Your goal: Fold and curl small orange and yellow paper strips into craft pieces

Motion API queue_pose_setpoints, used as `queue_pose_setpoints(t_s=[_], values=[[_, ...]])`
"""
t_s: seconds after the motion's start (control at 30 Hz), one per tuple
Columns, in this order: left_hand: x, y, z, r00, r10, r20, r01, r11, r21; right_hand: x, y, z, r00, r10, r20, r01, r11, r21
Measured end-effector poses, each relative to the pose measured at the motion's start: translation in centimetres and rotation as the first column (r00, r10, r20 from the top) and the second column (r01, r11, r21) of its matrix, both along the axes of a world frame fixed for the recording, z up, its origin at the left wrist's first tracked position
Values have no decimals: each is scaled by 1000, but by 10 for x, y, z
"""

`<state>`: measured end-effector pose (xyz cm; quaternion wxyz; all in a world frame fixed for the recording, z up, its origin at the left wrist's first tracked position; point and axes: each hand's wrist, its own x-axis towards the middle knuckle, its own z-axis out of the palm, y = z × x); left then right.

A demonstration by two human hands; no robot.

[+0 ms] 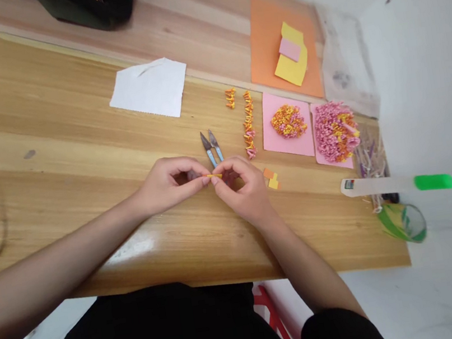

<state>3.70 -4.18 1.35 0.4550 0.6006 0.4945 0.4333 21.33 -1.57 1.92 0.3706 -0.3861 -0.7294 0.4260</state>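
Observation:
A small yellow paper piece is pinched between the fingertips of both hands, low over the wooden table. My left hand grips its left end with thumb and fingers. At the right end, my right hand pinches it the same way. Snips with blue handles lie just beyond the fingertips, blades pointing away. To the right of my right hand lie small orange and yellow paper pieces. A row of small folded orange, yellow and pink pieces runs beyond them, beside a shorter row.
White paper lies at the back left. Piles of small pieces sit on pink sheets, near an orange sheet. A glue bottle and green-rimmed cup stand right. A dark bag is at the top.

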Motion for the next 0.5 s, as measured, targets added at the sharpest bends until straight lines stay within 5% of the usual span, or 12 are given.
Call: queue_pose_setpoints(t_s=[0.5], values=[[-1,0,1,997,64,46,-61,996,-69,2,0,0,999,-33,-34,34,999,36]])
